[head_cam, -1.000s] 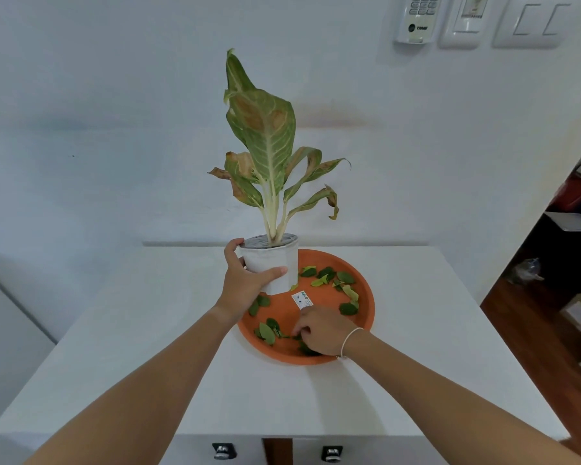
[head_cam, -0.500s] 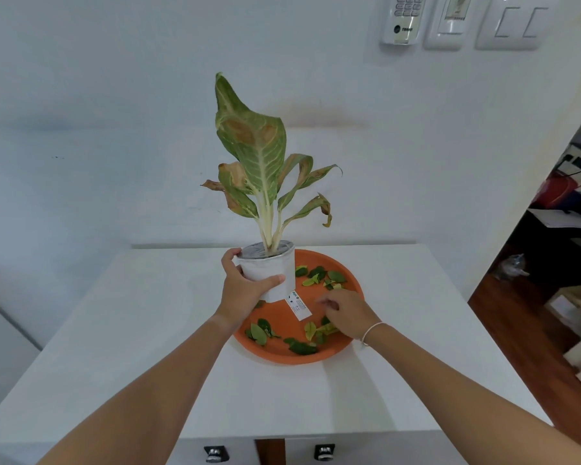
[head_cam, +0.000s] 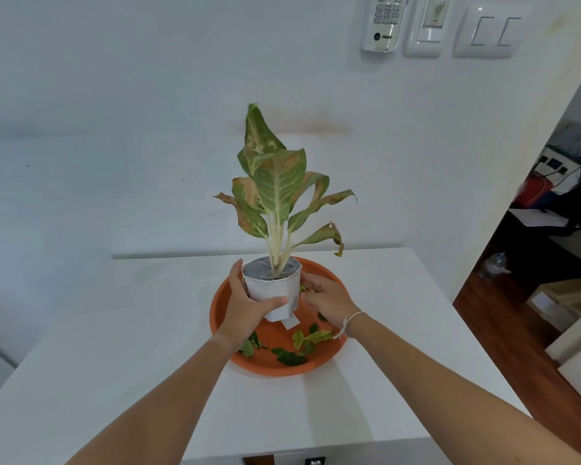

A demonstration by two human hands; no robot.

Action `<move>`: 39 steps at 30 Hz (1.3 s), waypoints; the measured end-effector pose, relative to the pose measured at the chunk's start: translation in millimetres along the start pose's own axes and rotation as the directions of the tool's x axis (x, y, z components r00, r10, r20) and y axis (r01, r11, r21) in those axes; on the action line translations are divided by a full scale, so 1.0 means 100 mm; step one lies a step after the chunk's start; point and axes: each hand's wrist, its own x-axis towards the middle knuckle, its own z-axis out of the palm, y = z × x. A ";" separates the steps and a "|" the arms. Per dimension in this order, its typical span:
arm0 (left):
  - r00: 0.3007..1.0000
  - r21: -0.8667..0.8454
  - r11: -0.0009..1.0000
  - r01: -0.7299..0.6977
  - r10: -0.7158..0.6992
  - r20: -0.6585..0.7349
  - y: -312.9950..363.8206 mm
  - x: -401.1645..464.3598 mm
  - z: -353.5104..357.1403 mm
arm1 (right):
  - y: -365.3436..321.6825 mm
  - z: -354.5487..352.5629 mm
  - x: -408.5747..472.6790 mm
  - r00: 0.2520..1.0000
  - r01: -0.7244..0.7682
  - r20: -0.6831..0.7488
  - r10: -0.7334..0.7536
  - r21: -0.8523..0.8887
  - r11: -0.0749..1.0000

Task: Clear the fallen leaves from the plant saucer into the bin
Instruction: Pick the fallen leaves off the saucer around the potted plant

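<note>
An orange plant saucer (head_cam: 219, 307) sits on the white table. Several small green and yellow fallen leaves (head_cam: 291, 357) lie in its front half. A white pot (head_cam: 272, 290) with a tall plant (head_cam: 275, 186) of green, browning leaves is over the saucer's back, tilted a little. My left hand (head_cam: 245, 310) is wrapped around the pot's left side. A white label (head_cam: 289, 322) hangs under the pot. My right hand (head_cam: 326, 300) lies palm down on the saucer's right side against the pot, over more leaves. Its fingertips are hidden. No bin is in view.
The white table (head_cam: 114, 330) stands against a white wall. A remote holder (head_cam: 384, 21) and switches (head_cam: 487, 31) hang high on the wall. Past the table's right edge is a wooden floor (head_cam: 483, 313) with boxes (head_cam: 564, 300).
My right hand has moved from the saucer's front edge to its right side next to the pot. Leaves now lie bunched at the front. The left hand stays on the pot.
</note>
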 end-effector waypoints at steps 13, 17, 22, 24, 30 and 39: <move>0.992 0.056 0.998 0.001 -0.008 0.129 -0.16 0.01 0.02 | 0.26 -0.01 0.12 0.999 -0.041 -0.013 0.042 0.078 0.996; 0.983 0.065 0.997 0.042 -0.053 0.174 -0.19 0.03 0.00 | 0.32 -0.03 0.18 0.998 -0.063 -0.005 0.064 0.060 0.996; 0.977 0.098 0.992 0.077 -0.095 0.193 -0.23 0.03 -0.02 | 0.42 -0.09 0.23 0.996 -0.090 -0.003 0.090 0.025 0.996; 0.978 0.099 0.992 0.075 -0.093 0.187 -0.23 0.02 -0.02 | 0.43 -0.09 0.24 0.996 -0.084 0.004 0.084 0.016 0.996; 0.982 0.100 0.993 0.060 -0.077 0.174 -0.24 0.02 -0.02 | 0.38 -0.11 0.19 0.997 -0.071 -0.009 0.071 0.008 0.997; 0.992 0.111 0.993 0.047 -0.059 0.108 -0.23 -0.04 0.02 | 0.39 0.02 0.12 0.995 -0.061 -0.074 0.061 0.014 0.998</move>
